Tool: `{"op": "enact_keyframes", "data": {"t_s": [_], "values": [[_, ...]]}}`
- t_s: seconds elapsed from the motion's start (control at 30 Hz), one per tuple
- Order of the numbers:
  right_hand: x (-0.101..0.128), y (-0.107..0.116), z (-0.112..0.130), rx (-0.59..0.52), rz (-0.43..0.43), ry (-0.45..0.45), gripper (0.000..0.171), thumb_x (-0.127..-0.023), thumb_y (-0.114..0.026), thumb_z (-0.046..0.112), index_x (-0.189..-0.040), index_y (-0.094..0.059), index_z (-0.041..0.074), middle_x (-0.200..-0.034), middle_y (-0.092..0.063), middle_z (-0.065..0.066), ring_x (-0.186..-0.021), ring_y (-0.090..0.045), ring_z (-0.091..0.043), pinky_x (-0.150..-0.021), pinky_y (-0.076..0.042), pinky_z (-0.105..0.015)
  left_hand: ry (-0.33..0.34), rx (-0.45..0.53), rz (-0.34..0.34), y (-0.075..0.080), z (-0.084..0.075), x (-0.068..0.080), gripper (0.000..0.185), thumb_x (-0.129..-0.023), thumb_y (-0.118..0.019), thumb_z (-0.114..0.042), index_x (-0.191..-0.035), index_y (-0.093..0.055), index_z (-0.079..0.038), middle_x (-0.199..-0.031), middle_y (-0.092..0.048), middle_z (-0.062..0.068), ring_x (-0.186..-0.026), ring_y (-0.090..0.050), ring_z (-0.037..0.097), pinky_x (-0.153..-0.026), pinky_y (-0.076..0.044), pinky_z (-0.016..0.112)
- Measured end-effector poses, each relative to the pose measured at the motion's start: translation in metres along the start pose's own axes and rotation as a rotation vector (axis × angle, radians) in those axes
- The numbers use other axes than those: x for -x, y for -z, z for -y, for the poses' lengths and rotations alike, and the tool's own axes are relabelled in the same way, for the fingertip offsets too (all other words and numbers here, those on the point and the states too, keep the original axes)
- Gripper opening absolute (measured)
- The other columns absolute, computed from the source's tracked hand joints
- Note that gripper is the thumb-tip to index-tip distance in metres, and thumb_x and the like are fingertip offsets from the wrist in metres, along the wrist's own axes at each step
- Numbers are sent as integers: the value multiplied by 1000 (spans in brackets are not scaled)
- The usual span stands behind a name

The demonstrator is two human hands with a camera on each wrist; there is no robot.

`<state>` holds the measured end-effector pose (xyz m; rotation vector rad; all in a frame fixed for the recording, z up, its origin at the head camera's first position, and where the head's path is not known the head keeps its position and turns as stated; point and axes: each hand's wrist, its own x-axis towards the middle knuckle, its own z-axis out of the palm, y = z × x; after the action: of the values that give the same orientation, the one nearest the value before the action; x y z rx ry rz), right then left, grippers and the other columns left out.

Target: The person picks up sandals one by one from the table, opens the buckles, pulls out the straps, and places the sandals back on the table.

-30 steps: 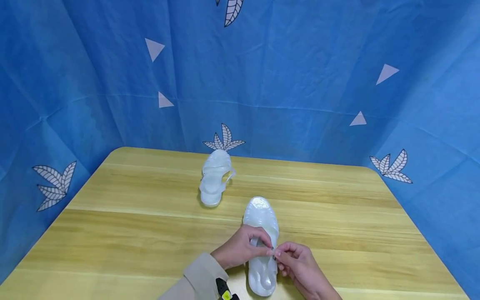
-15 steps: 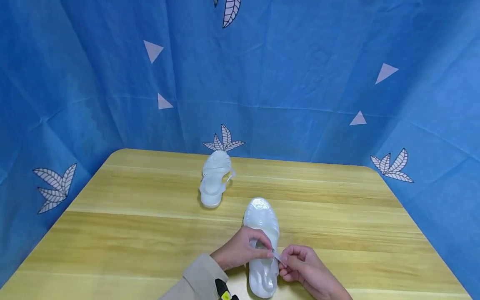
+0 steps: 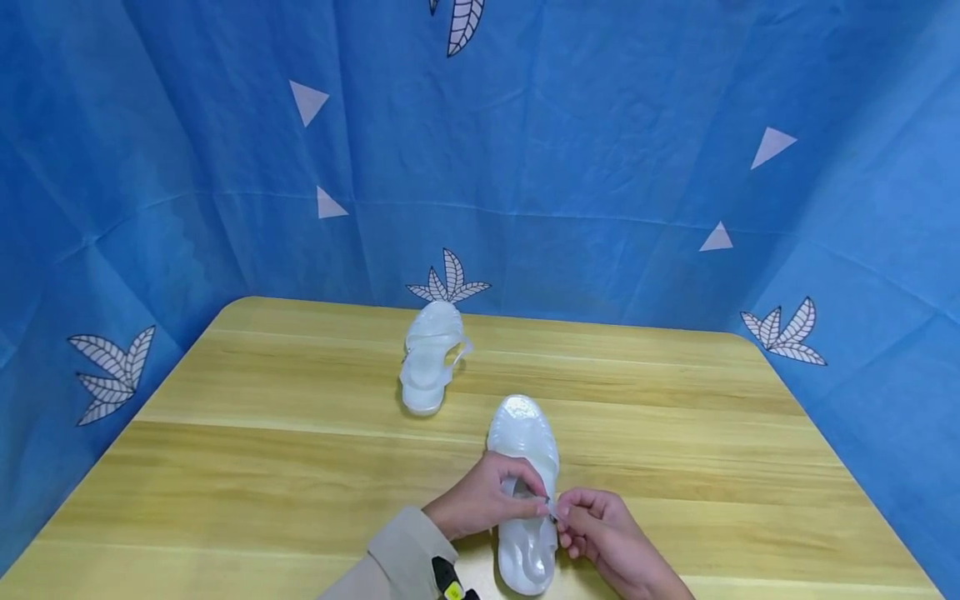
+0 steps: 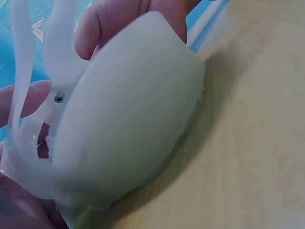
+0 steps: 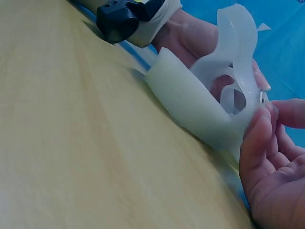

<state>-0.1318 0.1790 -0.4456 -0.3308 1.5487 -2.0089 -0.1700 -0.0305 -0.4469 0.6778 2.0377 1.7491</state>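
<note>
A translucent white jelly sandal (image 3: pixel 522 429) lies at the table's near middle, toe pointing away. My left hand (image 3: pixel 486 500) reaches over it from the left, thumb and forefinger pinching its ankle strap at the right side. Close by those fingertips, my right hand (image 3: pixel 606 533) pinches the strap's thin end between thumb and forefinger. A small metal buckle (image 5: pixel 262 97) shows beside the fingers in the right wrist view; fingers partly hide it. In the left wrist view, the sandal's pale heel (image 4: pixel 128 105) fills the middle, and a metal stud (image 4: pixel 58 98) sits on the side strap.
A matching white sandal (image 3: pixel 425 379) rests farther back and left, toe toward the back edge, its strap loose at the right. The wood-grain table (image 3: pixel 262 483) meets a blue patterned cloth (image 3: pixel 600 167) behind. A black device (image 3: pixel 450 577) is worn on the left wrist.
My right hand drew the strap end rightward and down from the left fingertips, then came back toward them. The left hand and both sandals stay nearly where they were.
</note>
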Motion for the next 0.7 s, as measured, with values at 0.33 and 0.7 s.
{"op": "enact_keyframes", "data": {"t_s": [0.33, 0.7], "values": [[-1, -5, -3, 8, -69, 39, 13, -96, -48, 7, -93, -61, 10, -79, -59, 8, -68, -53, -3, -60, -44, -15, 5, -21, 1, -2, -2, 0, 12, -81, -74, -17, -87, -69, -8, -87, -67, -7, -95, -55, 6, -98, -33, 32], [1, 2, 3, -10, -15, -57, 11, -97, -49, 13, -95, -59, 8, -83, -62, 4, -74, -58, -5, -66, -49, -18, 18, -7, 16, -1, 1, 1, 14, -81, -74, -17, -89, -68, -7, -87, -65, -11, -96, -54, 8, -97, -34, 35]]}}
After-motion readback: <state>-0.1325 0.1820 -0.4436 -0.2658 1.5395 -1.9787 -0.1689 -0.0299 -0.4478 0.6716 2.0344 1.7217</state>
